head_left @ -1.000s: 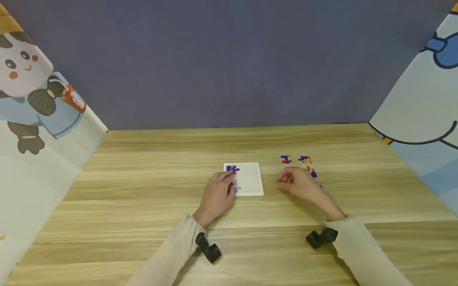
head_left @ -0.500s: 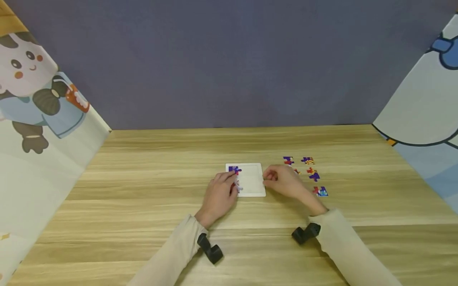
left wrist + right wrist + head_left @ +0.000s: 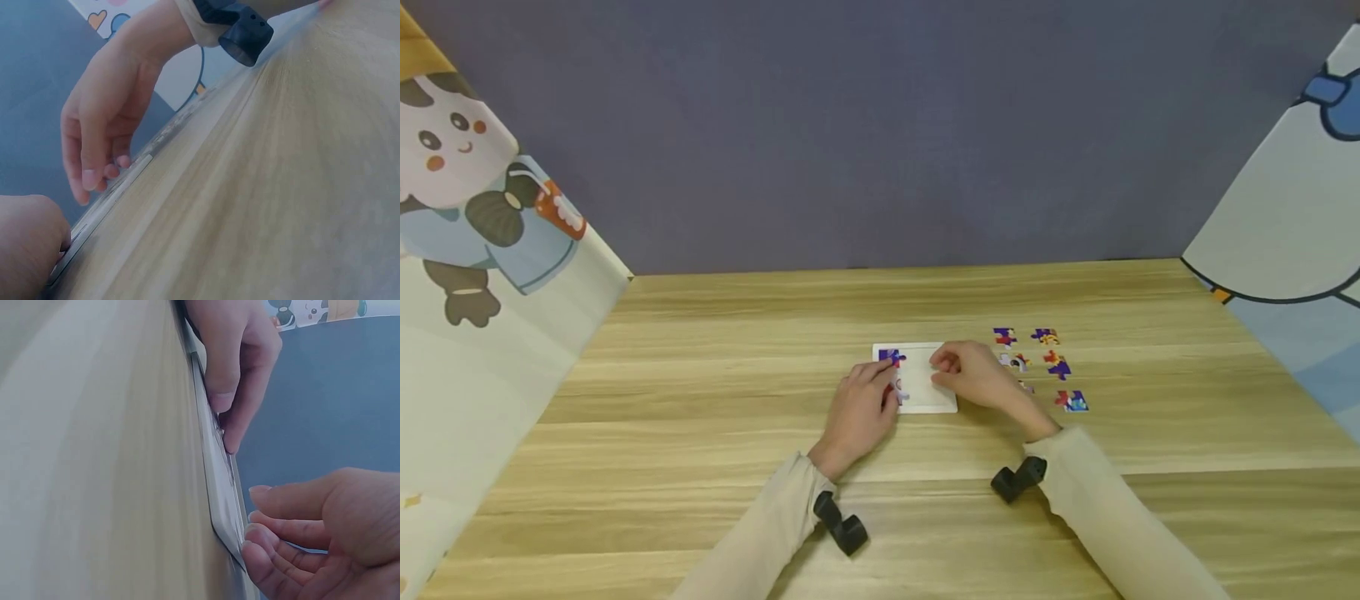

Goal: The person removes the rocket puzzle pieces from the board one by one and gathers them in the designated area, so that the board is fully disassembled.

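Observation:
A white square puzzle tray (image 3: 927,403) lies on the table before me, with jigsaw pieces along its left side. One purple piece (image 3: 891,357) shows at the upper left, and a paler piece (image 3: 901,392) is partly under my left hand (image 3: 859,408). That hand's thumb and forefinger rest on these pieces, as the right wrist view shows. Over the tray's right part hovers my right hand (image 3: 973,373), its fingers loosely bent. The right wrist view shows a gap between the right thumb (image 3: 284,499) and fingers, with nothing seen in it.
Several loose jigsaw pieces lie right of the tray, among them a purple-and-yellow one (image 3: 1047,337) and a red-and-blue one (image 3: 1072,401). Some are partly behind my right hand. A dark panel (image 3: 880,142) rises behind the wooden table (image 3: 700,400), with printed cartoon walls on both sides.
My right hand has moved left from beside the loose pieces to above the tray's right part, uncovering more of those pieces. The left hand stays on the tray.

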